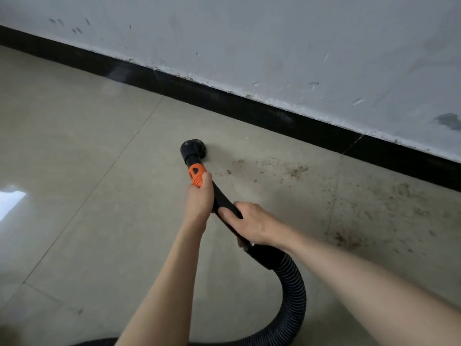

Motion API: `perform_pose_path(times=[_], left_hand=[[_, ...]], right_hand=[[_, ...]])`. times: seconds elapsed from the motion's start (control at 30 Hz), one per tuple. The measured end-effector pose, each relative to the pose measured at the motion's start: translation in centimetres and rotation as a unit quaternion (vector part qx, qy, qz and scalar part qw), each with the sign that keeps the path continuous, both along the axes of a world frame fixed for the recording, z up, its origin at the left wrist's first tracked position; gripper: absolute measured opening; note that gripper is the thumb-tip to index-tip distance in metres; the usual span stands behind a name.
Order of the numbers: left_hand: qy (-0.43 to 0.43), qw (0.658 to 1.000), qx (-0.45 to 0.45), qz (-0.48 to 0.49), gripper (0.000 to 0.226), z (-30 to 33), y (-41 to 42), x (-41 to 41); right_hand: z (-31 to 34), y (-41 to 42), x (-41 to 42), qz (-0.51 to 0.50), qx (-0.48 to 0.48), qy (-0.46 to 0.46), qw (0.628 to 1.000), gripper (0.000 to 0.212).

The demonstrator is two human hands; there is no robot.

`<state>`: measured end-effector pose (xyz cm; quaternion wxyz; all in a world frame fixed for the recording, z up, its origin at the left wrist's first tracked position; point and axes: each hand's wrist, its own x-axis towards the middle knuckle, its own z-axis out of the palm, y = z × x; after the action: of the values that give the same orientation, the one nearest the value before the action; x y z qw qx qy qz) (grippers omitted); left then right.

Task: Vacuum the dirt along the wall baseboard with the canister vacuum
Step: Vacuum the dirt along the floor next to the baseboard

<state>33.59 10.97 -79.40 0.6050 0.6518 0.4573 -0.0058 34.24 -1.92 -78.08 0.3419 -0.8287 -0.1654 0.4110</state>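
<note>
Hands at work on a tiled floor (74,151): a person, seen from a head-worn camera, holds the black handle tube (223,199) of a canister vacuum with both bare hands. The left hand (199,198) has its grip closed around the tube just behind an orange collar (196,174), thumb lying forward against the orange part. The right hand (249,222) has its grip wrapped over the tube farther back, fingers curled around it, close to the point where the tube joins a ribbed black hose (294,295). The hose loops down and to the left, running out of sight at the bottom edge; the canister itself is out of view.

At the front of the tube, a round black nozzle (193,149) points down at the beige floor, set a little out from the black baseboard (224,101) and not touching it. Whether the nozzle rests on the tile or hangs just above it cannot be told.

Brown dirt (294,171) lies scattered on the floor to the right of the nozzle, starting just beside it and spreading in a speckled band along the foot of the baseboard toward the right edge. A heavier patch sits near a tile joint well to the right of the hands.

Above the baseboard rises a grey-white wall (274,41), scuffed and marked, with chipped paint along its lower edge. A bright reflection (10,201) glares off the tile at the far left.
</note>
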Motion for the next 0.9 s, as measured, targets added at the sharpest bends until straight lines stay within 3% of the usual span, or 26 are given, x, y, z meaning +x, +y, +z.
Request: perform_pose_path(times=[0.2,0.57,0.73,0.9], left_hand=[[-0.002,0.999,-0.038,-0.035,0.028,0.5,-2.2,-4.3],[-0.002,0.997,-0.062,-0.047,0.029,0.0,-3.6,-4.7],[-0.005,0.994,-0.068,-0.084,0.029,0.5,-5.8,-4.3],[-0.024,0.998,-0.041,-0.039,0.03,0.6,-6.7,-6.0]], right_hand=[[0.0,-2.8,-4.9,-0.02,-0.007,0.009,1.0,0.043],[-0.5,-4.2,-6.3,-0.019,-0.041,-0.09,0.995,0.046],[-0.5,-6.2,-6.3,-0.051,-0.022,-0.053,0.997,0.046],[-0.3,-7.0,-6.2,-0.025,0.022,0.006,0.999,0.045]])
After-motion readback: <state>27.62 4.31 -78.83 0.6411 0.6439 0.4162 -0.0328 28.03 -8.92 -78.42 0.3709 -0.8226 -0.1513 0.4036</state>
